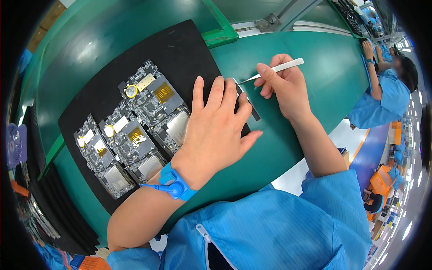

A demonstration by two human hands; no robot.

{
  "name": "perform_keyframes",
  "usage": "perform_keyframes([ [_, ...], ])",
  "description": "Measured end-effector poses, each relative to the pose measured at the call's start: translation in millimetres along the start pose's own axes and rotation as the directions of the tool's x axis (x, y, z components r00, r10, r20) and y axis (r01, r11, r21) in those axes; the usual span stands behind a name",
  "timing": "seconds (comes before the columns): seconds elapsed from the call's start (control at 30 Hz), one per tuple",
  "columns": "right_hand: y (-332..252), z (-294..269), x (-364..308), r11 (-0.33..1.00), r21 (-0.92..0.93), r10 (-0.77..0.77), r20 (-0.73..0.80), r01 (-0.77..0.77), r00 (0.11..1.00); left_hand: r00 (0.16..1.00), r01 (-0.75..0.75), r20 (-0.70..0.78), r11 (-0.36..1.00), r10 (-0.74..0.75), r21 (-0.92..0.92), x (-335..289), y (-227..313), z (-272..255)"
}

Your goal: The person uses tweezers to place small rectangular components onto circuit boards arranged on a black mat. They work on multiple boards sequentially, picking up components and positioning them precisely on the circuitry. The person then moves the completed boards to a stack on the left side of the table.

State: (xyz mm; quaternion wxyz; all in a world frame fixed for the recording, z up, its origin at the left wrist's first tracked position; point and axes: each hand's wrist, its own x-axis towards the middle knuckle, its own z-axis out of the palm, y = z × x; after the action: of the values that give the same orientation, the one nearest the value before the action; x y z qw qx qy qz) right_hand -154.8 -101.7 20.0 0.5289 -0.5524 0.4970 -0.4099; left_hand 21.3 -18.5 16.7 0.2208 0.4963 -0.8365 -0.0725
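Observation:
My right hand point(289, 90) pinches a pair of white tweezers point(288, 65). Their fine tips point left and reach the upper end of a narrow strip with black pieces point(254, 109) on the green table. Flat and spread, my left hand point(218, 123) lies over the right edge of a black mat point(180, 49), its fingertips beside that strip. It covers part of the mat and part of the strip. Three circuit boards lie side by side on the mat: a right one point(155, 105), a middle one point(135, 150) and a left one point(101, 153). Each carries a round yellow-rimmed part and amber film.
A blue wrist strap point(174, 183) with a cord circles my left wrist. Green raised edging point(220, 38) and a metal frame point(274, 21) stand at the back. Black sheets point(67, 211) are stacked at lower left. Another person in blue point(384, 96) sits at the right.

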Motion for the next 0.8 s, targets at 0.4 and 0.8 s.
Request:
perform_keyframes([
  [0.4, 0.1, -0.3, -1.0, 1.0, -0.008, 0.005, 0.005, -0.005, 1.0, 1.0, 0.016, -0.003, 1.0, -0.016, -0.022, 0.0, -1.0, 0.4],
  [0.8, -0.4, -3.2, -0.3, 1.0, 0.02, -0.001, -0.012, 0.001, 1.0, 1.0, 0.005, -0.003, 1.0, -0.005, 0.008, 1.4, -0.2, -0.5],
])
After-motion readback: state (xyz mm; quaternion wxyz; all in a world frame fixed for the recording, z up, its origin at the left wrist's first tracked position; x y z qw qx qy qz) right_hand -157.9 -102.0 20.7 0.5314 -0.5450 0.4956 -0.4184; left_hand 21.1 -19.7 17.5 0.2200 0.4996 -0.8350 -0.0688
